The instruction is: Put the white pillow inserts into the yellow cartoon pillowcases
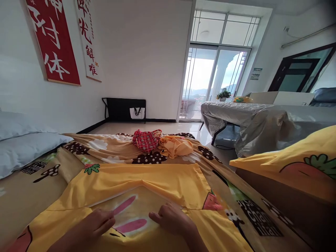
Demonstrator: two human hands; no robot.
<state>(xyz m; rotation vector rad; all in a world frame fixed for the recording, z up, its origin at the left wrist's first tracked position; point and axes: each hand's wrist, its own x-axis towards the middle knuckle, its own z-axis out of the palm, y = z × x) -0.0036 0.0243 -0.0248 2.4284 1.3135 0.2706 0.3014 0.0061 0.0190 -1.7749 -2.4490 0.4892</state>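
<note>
A yellow cloth [168,175] with carrot prints and pink rabbit ears lies spread over the bed. Its upper part forms a raised fold that peaks in the middle, above the paler area with the ears. On the left of the ears, my left hand [101,222] is closed, fingers curled and thumb pointing right, against the cloth. Opposite it, my right hand [170,218] is also closed, its thumb pointing left. Both hands appear to pinch the yellow cloth, though the contact under the fingers is partly hidden.
A brown patterned blanket [56,175] covers the bed. Beyond the cloth lie a red checked cloth [146,140] and a crumpled orange cloth [176,146]. White pillows [31,147] are at left; a yellow carrot-print pillow [296,166] is at right. Behind it stands a plastic-covered table [236,108].
</note>
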